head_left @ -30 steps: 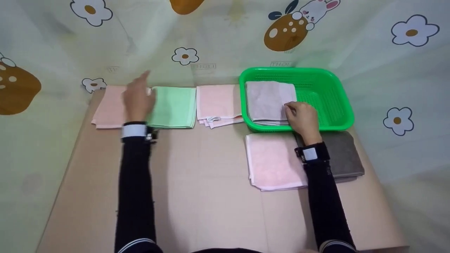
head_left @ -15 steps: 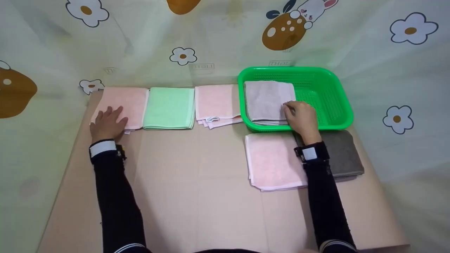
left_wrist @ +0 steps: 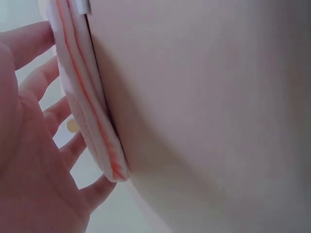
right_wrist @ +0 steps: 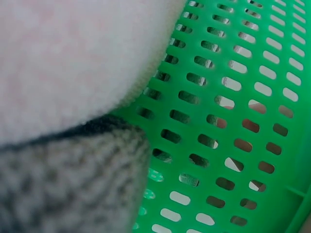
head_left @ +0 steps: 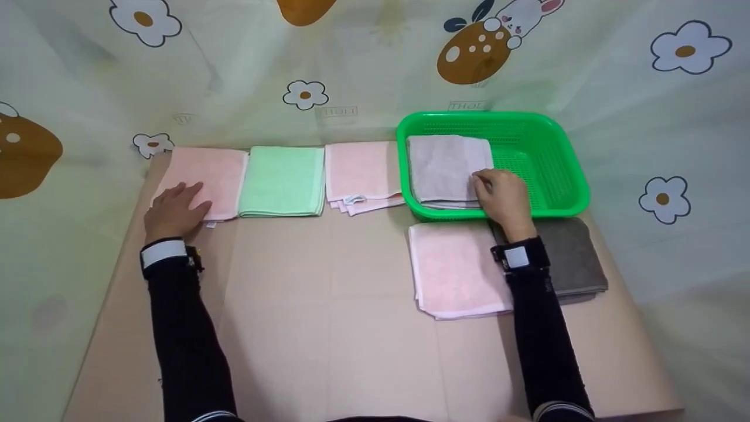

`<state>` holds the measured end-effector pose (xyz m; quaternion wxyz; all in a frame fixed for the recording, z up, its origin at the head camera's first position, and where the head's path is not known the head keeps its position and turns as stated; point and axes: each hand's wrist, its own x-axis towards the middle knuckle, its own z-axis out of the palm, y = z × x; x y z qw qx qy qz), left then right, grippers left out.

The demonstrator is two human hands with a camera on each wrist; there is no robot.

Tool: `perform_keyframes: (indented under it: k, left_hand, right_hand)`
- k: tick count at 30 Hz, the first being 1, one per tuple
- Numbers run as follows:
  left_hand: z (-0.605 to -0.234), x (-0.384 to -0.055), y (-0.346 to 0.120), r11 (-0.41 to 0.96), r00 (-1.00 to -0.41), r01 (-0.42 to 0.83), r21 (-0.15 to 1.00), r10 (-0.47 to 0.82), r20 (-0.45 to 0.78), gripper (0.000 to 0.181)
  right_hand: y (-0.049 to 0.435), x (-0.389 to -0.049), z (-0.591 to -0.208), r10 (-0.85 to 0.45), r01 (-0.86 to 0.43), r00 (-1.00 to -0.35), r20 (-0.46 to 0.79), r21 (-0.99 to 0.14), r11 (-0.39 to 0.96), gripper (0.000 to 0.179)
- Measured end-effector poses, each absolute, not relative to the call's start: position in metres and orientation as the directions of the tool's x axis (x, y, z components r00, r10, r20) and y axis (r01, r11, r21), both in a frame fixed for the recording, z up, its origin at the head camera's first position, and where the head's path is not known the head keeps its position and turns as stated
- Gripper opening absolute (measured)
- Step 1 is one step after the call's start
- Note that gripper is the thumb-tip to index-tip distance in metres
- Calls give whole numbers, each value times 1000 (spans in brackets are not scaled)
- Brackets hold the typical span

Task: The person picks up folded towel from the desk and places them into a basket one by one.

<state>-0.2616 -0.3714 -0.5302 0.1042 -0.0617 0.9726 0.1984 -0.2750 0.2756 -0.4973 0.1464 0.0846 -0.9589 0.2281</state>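
In the head view my left hand [head_left: 174, 214] rests on the lower left part of a folded pink towel [head_left: 218, 176], its fingers spread over the top. The left wrist view has the layered fold of the pink towel [left_wrist: 80, 87] beside the extended fingers. My right hand [head_left: 508, 196] is bent over the front rim of a green basket [head_left: 565, 170], fingers curled, thumb and index tips at the right edge of a folded light grey towel [head_left: 448, 167] inside. I cannot tell whether they grip it. In the right wrist view, fuzzy cloth [right_wrist: 73, 58] lies against the perforated basket [right_wrist: 228, 131].
A folded green towel [head_left: 282, 179] and another pink one [head_left: 360, 170] continue the back row up to the basket. In front of the basket lie a pink towel [head_left: 460, 269] and a dark grey one [head_left: 574, 258], partly under the right arm. A patterned sheet [head_left: 363, 53] hangs behind the table.
My left hand has come down from above the gap between the pink and green towels, moving left and nearer onto the pink towel. My right hand stays in place.
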Motion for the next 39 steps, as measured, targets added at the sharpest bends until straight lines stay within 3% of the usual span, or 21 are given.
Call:
perform_keyframes:
  k: [11,20,25,33,39]
  left_hand:
    - [-526,-243,-385,915,-973,-130,383,-43,-229,78]
    - [-519,-212,-400,900,-948,-134,414,5,-317,84]
    - [-512,-192,-400,888,-935,-141,438,27,-354,72]
    - [-510,-169,-395,895,-945,-72,440,79,-316,32]
    - [-508,-159,-390,888,-922,-69,454,117,-370,24]
  right_hand:
    - [276,-275,-497,-95,-219,-947,307,-402,889,29]
    - [274,-278,-498,-105,-225,-947,303,-395,891,30]
    - [275,-275,-498,-96,-220,-948,303,-406,887,29]
    - [277,-275,-498,-89,-215,-949,303,-410,887,29]
    - [276,-275,-498,-92,-213,-951,296,-406,889,30]
